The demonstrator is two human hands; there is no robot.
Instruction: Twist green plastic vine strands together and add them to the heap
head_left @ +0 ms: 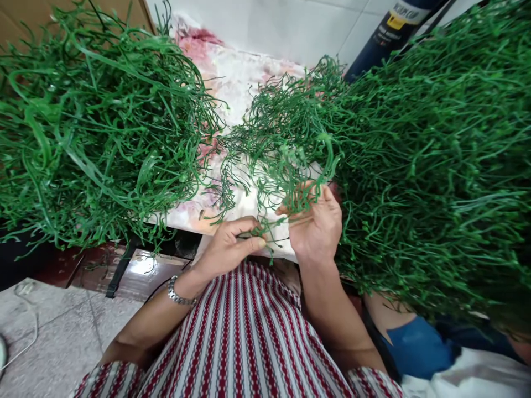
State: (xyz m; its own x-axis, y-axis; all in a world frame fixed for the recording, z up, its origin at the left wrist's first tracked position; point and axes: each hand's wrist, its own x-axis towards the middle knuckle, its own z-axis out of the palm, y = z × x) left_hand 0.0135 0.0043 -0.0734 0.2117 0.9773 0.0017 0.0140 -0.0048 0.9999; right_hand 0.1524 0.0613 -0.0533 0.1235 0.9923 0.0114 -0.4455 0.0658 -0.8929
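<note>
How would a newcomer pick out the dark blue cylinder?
Start at the white tiled wall, then the big green pile on the right. The cylinder shows at that pile's far left edge. Its white band and yellow patch set it apart from all that green.

Left green pile (103,127) and right green pile (435,149) cut off by frame edges, dark blue tube (384,38) cropped at top, its small print unreadable, right hand's (316,224) fingertips partly behind green strands (298,171).

And here's the stained white table (236,72): one big heap of green stems (103,121) crowds its left side, a dense green mass (415,155) its right, a loose tangle (286,116) between.
</note>
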